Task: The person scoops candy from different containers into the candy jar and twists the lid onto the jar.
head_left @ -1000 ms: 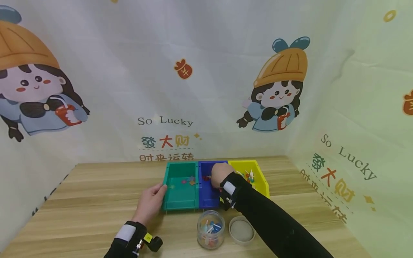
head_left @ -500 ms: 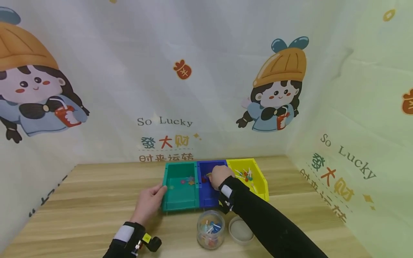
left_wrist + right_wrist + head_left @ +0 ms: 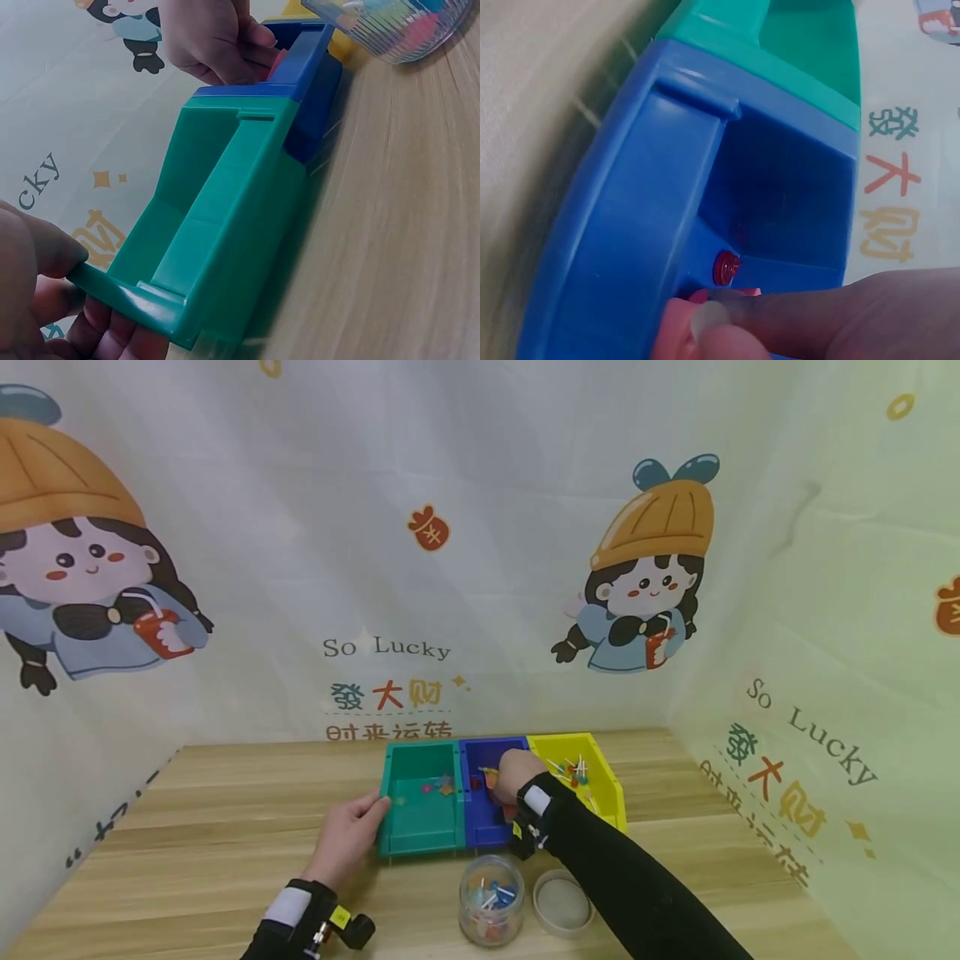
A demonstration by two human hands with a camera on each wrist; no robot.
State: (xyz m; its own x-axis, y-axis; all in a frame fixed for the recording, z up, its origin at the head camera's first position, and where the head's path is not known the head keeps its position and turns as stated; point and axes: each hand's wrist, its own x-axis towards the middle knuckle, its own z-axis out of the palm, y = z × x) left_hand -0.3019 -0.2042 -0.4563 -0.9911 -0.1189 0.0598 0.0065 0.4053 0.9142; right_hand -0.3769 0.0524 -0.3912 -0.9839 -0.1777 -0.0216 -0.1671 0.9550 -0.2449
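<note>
My left hand grips the left rim of the green bin, thumb on top and fingers underneath. The green bin holds a few small star-like pieces. My right hand reaches into the blue bin in the middle. In the right wrist view, its thumb and finger pinch a pink plastic piece, partly hidden. A dark red round piece lies beside the fingertips. Yellow and orange bits show at the hand's left side; their kind is unclear.
A yellow bin at the right holds several pins with coloured heads. In front stand a clear jar with mixed small pieces and a round lid. A printed cloth hangs behind the wooden table.
My right hand has shifted slightly within the blue bin, and yellow and orange bits now show more at its left side. The left hand keeps its grip on the green bin.
</note>
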